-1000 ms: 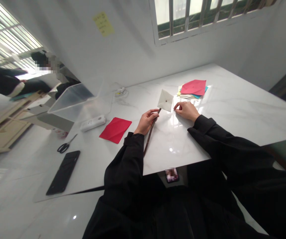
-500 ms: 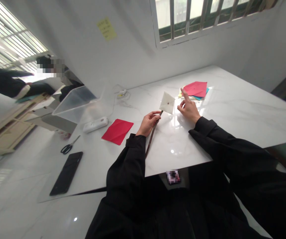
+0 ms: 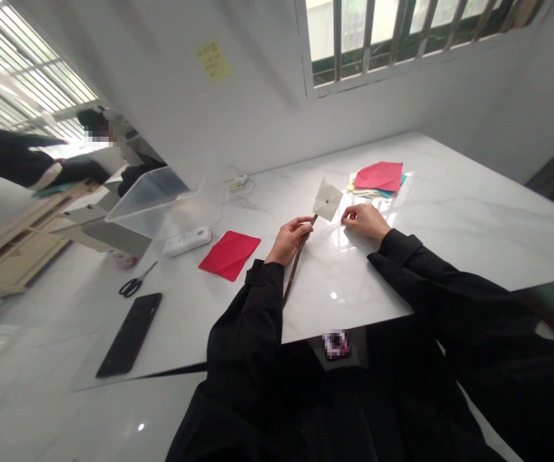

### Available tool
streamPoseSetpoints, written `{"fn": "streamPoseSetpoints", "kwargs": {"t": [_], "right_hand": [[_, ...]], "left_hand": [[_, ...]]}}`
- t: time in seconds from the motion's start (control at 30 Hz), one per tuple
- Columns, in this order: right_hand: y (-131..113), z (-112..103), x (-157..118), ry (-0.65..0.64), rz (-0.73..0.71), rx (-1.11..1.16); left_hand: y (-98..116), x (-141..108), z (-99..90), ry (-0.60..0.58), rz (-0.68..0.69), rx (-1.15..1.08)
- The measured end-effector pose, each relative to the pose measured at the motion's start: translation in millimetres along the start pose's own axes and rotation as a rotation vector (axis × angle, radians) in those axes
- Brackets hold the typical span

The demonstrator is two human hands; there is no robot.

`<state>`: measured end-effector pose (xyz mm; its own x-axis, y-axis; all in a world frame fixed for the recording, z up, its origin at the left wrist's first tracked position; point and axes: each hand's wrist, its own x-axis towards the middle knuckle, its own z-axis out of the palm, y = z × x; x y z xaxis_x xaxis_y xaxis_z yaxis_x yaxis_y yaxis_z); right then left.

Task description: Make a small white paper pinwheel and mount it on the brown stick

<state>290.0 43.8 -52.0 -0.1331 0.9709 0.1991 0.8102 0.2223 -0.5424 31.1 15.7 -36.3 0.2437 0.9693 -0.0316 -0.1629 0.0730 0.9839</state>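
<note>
A small cream-white paper pinwheel [image 3: 327, 201] with a dark pin at its centre stands at the top of a thin brown stick [image 3: 294, 272]. My left hand [image 3: 288, 240] pinches the stick just below the pinwheel, which tilts over the table. To the right of the pinwheel, my right hand [image 3: 366, 221] is low over the tabletop with its fingers curled in, apart from the paper. Nothing shows in its fingers. Beyond it lies a stack of coloured paper, with a red pinwheel-like piece [image 3: 379, 176] on top.
Left of my left hand are red paper squares [image 3: 230, 255], a white power strip [image 3: 187, 241], scissors [image 3: 137, 281] and a black phone [image 3: 129, 335]. A clear plastic bin [image 3: 149, 202] stands near the wall. Other people [image 3: 17, 154] are at the far left.
My right hand has lowered and drawn its outstretched index finger in, so its fingers are curled. The pinwheel has turned slightly on its pin. My left hand keeps its hold on the stick.
</note>
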Motion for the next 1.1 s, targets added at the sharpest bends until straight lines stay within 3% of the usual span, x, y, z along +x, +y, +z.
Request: {"fn": "streamPoseSetpoints", "kwargs": {"t": [0.13, 0.33, 0.4, 0.5, 0.63, 0.7, 1.0, 1.1], "right_hand": [[-4, -1, -1, 0.023, 0.014, 0.034], [-12, -7, -2, 0.279, 0.031, 0.173], [-12, -8, -3, 0.306, 0.013, 0.196], [-9, -5, -2, 0.247, -0.004, 0.184], [-1, 1, 0, 0.050, -0.003, 0.078], [1, 3, 1, 0.010, -0.010, 0.034], [0, 3, 0, 0.019, -0.018, 0.043], [0, 2, 1, 0.103, 0.034, 0.088]], "left_hand": [[0, 0, -0.7, 0.000, 0.004, 0.006], [-3, 0, -2.3, -0.013, 0.010, 0.015], [-3, 1, -2.2, -0.021, 0.007, 0.020], [-2, 0, -1.5, -0.034, 0.001, 0.023], [0, -1, -0.5, -0.016, -0.010, -0.006], [1, -1, -0.1, -0.003, -0.015, -0.019], [1, 1, 0.0, -0.003, -0.019, -0.016], [0, 0, -0.8, -0.002, -0.017, -0.014]]}}
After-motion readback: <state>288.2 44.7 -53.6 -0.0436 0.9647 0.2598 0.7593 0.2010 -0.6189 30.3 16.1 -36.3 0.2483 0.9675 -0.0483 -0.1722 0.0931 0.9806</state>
